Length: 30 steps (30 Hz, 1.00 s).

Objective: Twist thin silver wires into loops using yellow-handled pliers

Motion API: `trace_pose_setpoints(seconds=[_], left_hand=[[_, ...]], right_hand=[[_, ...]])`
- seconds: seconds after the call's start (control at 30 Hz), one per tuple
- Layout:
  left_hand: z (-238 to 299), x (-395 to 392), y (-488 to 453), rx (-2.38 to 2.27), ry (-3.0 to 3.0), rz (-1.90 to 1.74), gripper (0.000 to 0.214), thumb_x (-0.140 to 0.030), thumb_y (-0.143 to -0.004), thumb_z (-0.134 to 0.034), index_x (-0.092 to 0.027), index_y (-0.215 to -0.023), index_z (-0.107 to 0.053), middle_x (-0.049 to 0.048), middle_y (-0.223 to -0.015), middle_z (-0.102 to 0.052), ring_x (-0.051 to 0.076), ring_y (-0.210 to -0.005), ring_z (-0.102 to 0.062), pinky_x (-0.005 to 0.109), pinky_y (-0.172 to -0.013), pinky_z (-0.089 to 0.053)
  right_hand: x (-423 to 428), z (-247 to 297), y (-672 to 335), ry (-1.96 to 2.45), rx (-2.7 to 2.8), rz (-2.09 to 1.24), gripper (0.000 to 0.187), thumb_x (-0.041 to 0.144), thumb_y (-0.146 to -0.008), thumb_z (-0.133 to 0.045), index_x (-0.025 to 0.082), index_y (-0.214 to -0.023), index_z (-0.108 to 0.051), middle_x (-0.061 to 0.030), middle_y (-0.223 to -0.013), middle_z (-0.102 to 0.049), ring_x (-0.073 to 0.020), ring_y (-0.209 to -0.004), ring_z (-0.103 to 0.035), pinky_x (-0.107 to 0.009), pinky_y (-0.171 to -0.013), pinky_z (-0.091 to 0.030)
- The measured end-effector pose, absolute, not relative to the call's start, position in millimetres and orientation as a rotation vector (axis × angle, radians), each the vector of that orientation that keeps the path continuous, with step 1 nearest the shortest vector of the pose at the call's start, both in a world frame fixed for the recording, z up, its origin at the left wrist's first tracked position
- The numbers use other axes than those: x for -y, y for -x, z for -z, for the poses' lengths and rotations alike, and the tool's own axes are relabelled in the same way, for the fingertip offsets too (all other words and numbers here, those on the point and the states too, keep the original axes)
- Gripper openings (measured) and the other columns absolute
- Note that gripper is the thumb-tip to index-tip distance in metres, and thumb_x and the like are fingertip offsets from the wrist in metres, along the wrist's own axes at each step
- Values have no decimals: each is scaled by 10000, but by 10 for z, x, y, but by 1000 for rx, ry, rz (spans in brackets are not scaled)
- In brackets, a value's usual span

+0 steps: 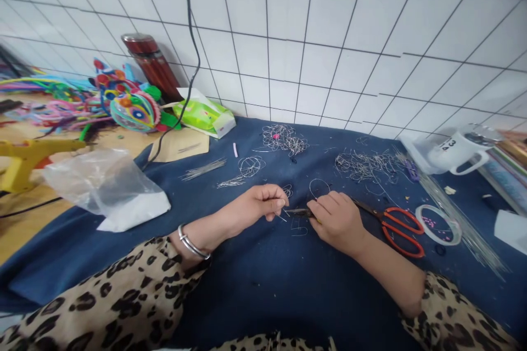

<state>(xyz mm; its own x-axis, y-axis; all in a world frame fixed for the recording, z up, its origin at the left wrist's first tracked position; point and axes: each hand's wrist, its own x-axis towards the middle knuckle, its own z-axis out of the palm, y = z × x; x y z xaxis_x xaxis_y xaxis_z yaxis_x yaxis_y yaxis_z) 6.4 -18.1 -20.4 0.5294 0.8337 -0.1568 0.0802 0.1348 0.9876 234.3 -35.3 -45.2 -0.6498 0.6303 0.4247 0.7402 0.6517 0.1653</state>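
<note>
My left hand [267, 202] pinches a thin piece of wire [284, 218] between thumb and fingers. From the right, my right hand [338, 218] is wrapped round a pair of pliers [300, 212], whose dark jaws point left and meet the wire close to my left fingertips. Most of the pliers' handles are hidden in my palm. A bent wire shape [299, 227] lies on the cloth just below the jaws. Behind my hands are a wire loop [320, 187] and a small coil of wire [287, 191]. Red-handled scissors [403, 230] lie right of my right hand.
Tangled wire [284, 140] and a second tangle [366, 165] lie on the blue cloth [263, 285]. Straight wires [465, 225], a bead dish [438, 225] and a white mug [461, 151] are at right. Left stand a plastic bag [107, 181], yellow glue gun [33, 156] and red flask [152, 63].
</note>
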Motion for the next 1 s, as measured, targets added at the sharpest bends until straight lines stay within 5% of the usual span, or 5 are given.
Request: trace_pose_setpoints(seconds=[0.27,0.57,1.0], left_hand=[[221,225,-66,-863,-1225,-652,141,-267,-783,-574,-139,-838,-547,-28,-624,-514,45,-447,-411,175,-422,-280],[252,394,-182,-782,-656,-725,166,-285,-790,-607,-131,-841,-568,46,-789,-618,76,-577,-570,174,-507,-435],[277,409,-186,-846,-749,-740,242,-363,-762,-627,-133,-777,-557,24,-686,-637,65,-476,-550,172,-448,-415]], right_hand=[[399,370,-2331,1030,2532,586,173,228,-835,-466,179,-920,-609,-28,-691,-532,-145,-681,-424,-311,-620,-296],[392,307,-2394,1079,2441,769,169,233,-837,-500,198,-985,-573,-15,-656,-522,-137,-632,-415,-323,-572,-250],[427,310,-2334,1089,2441,764,144,237,-823,-521,181,-937,-590,-18,-655,-528,-145,-649,-416,-320,-595,-280]])
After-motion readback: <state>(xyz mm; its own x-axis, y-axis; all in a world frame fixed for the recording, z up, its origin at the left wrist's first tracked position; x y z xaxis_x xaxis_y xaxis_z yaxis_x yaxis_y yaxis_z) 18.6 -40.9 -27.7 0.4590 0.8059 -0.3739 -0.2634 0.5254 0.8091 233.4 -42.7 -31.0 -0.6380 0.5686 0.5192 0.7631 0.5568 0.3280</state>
